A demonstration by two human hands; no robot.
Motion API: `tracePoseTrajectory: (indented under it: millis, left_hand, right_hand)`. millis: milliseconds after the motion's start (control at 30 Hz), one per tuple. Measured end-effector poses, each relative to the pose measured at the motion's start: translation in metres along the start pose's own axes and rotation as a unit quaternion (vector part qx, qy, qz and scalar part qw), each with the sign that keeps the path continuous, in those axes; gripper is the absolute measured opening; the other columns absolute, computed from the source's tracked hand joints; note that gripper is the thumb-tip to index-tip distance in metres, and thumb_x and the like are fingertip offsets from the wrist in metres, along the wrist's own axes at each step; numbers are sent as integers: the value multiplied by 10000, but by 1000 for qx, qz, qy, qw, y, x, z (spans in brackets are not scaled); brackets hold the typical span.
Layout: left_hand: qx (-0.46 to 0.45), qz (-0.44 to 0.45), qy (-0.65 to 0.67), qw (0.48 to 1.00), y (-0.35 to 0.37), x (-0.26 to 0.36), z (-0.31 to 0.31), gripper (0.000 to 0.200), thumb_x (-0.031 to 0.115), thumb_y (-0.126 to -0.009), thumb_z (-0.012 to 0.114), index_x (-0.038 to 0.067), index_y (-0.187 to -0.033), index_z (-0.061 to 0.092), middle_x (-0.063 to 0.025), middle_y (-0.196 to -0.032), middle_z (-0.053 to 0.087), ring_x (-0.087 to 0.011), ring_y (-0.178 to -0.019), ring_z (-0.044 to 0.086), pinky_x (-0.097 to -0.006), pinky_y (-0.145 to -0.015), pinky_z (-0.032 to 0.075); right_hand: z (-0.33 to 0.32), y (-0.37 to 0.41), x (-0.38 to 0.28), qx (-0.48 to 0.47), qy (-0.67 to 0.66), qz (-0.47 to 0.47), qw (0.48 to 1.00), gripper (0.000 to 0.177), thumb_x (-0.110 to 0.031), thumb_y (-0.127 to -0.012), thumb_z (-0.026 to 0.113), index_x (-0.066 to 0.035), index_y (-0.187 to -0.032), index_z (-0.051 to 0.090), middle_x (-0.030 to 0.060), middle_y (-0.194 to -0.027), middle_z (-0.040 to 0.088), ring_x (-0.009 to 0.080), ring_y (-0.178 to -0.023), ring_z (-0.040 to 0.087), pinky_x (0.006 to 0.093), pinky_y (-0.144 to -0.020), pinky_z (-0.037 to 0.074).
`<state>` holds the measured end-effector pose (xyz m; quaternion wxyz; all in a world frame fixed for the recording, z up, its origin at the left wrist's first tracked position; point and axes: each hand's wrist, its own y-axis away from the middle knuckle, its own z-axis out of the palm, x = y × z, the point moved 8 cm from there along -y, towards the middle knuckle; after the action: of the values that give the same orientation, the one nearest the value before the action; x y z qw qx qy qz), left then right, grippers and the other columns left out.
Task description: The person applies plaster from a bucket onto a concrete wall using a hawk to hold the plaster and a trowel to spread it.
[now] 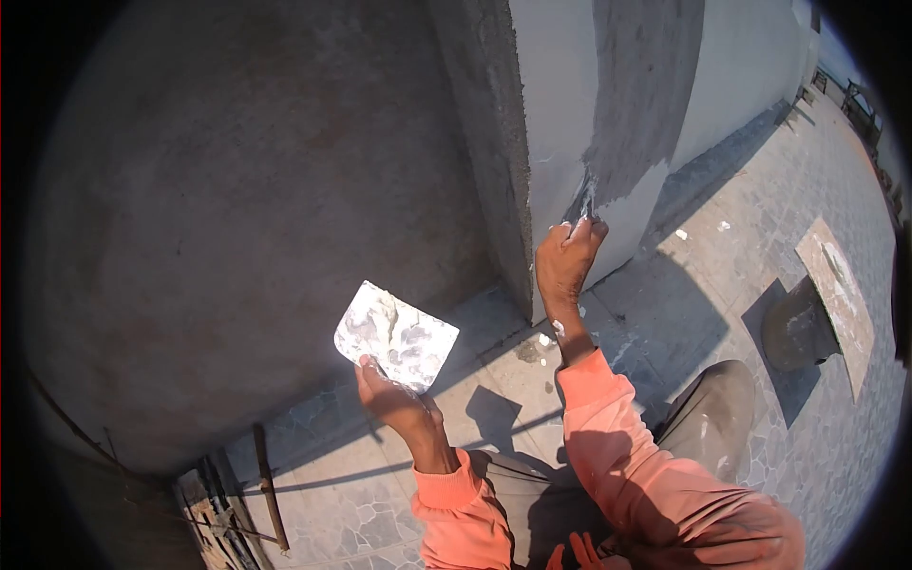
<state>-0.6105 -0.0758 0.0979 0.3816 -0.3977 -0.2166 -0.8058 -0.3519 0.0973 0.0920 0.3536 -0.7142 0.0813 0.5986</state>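
Note:
My left hand [397, 404] grips the lower edge of a flat rectangular putty board [432, 344], its thumb lying over the face. White putty [382, 318] is smeared and heaped across that board. Higher up and to the right, my right hand [568, 258] is closed round a putty knife [581, 201] coated in white. Its blade is against the wall pillar [560, 114], at the lower end of a darker grey band [641, 95]. Lighter, whitish coating flanks this band on both sides. Most of the knife's handle is hidden in my fist.
A bucket [796, 328] with a smeared board [841, 285] leaning over it stands on the stone-patterned floor [788, 180] at right. White drips [681, 234] dot the floor. Wood pieces [211, 508] and a stick [269, 484] lie at lower left by the shaded grey wall [256, 190].

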Motion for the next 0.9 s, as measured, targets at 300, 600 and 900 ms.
tracePoseTrajectory:
  millis: [300, 600, 900]
  left_hand:
    - [-34, -9, 5, 999, -8, -4, -5, 391, 221, -961, 366, -51, -1219, 473, -141, -1123, 588, -234, -968, 623, -345, -826, 514]
    - [-40, 15, 34, 999, -6, 0, -1, 408, 228, -959, 375, -60, -1236, 460, -154, -1137, 594, -246, -973, 639, -355, -807, 535]
    - [-120, -21, 82, 989, -13, 0, 10, 390, 189, -982, 365, -61, -1268, 451, -150, -1183, 580, -232, -1031, 604, -342, -891, 484]
  right_hand:
    - [28, 30, -107, 13, 65, -255, 965, 553, 55, -773, 474, 138, -1311, 377, 251, -1111, 373, 368, -1036, 403, 449, -927, 364]
    - [-49, 2, -101, -49, -164, -133, 976, 235, -31, -891, 505, 86, -1093, 526, 136, -937, 550, 200, -779, 534, 308, -703, 458]
    - [-77, -90, -246, -161, -95, -293, 938, 264, -93, -932, 521, 14, -1169, 560, 19, -794, 602, 58, -680, 502, 241, -613, 433]
